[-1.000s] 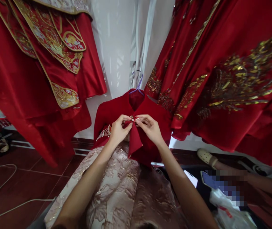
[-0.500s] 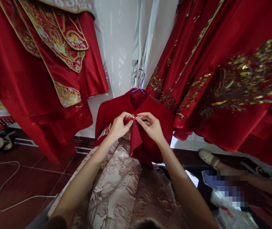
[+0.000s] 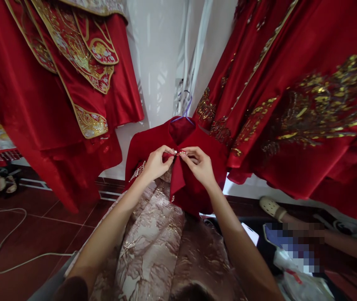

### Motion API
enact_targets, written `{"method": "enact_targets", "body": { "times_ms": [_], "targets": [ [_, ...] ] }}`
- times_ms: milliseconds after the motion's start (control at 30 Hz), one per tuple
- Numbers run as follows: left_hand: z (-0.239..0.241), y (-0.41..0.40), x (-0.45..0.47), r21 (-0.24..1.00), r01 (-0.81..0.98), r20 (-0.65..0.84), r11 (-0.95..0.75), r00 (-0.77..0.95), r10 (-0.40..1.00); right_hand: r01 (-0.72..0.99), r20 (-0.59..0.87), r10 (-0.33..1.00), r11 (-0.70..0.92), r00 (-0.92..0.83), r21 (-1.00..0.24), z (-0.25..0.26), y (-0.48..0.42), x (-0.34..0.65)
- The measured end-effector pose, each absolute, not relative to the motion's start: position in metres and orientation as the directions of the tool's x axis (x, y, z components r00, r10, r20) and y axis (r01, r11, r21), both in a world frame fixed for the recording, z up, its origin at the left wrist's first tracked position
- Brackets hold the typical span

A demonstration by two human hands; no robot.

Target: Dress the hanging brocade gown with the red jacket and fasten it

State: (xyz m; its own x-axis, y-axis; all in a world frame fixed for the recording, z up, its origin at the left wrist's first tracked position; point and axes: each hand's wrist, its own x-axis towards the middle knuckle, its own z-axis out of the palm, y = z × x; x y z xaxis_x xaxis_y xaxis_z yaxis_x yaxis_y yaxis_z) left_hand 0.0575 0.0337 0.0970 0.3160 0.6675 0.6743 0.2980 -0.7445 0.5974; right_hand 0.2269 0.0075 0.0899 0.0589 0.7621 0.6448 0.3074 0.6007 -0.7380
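A short red jacket (image 3: 151,137) with an upright collar hangs on a thin purple hanger (image 3: 187,110). At its front opening, just below the collar, is a small beaded fastening (image 3: 178,153). My left hand (image 3: 158,164) pinches the left front edge at these beads, thumb and fingertips closed. Facing it, my right hand (image 3: 201,166) pinches the right front edge at the same fastening. The fingertips partly cover the beads, so whether the two halves are joined I cannot tell. Below the fastening a front corner folds outward. Shiny floral brocade fabric (image 3: 148,242) lies beneath my forearms.
Red embroidered garments (image 3: 93,104) hang at left, and a sequinned red one (image 3: 316,167) at right. Shoes (image 3: 6,184) and a white cable (image 3: 24,221) are on the tiled floor. At lower right are another person's foot in a clog (image 3: 272,208), a phone (image 3: 249,234) and a plastic bag (image 3: 303,284).
Both hands stay at the fastening with only slight finger movement. The view has shifted a little; the jacket hangs as before.
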Motion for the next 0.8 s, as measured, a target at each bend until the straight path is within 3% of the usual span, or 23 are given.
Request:
{"method": "enact_targets", "body": {
  "times_ms": [567,800],
  "targets": [
    [0.121,0.033,0.055,0.321,0.451,0.650,-0.833,0.534,0.540,0.323,0.651,0.758,0.610,0.025,-0.723,0.091,0.009,0.226],
    [0.120,0.031,0.058,0.309,0.452,0.656,-0.837,0.536,0.532,0.285,0.654,0.756,0.620,0.034,-0.731,0.087,0.013,0.230]
  ]
}}
